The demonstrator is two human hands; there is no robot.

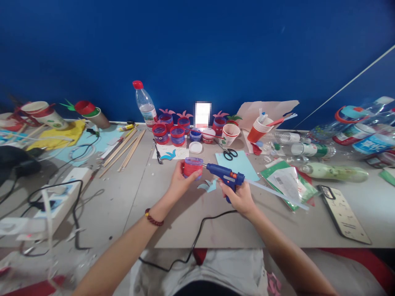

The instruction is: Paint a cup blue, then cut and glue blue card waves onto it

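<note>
My left hand (180, 181) is closed around a small red cup (193, 169) with purple bands, holding it over the table. In my right hand (240, 198) is a blue hot glue gun (225, 172), its nozzle at the cup's right side, by the upper rim. A long translucent glue stick (277, 194) sticks out of the gun's back. A light-blue paper leaf cutout (208, 186) shows just left of my right fingers; I cannot tell if they touch it. Behind the cup are a white lid (195, 147) and a blue leaf cutout (168, 155).
Several red-and-purple cups (178, 136) stand at the back beside a bottle (145, 105). Scissors (230, 154) lie on blue paper (243, 166). A phone (344, 213) and plastic bottles (313, 149) are at right. A power strip (63, 201) is at left; a black cord (200, 230) crosses the front edge.
</note>
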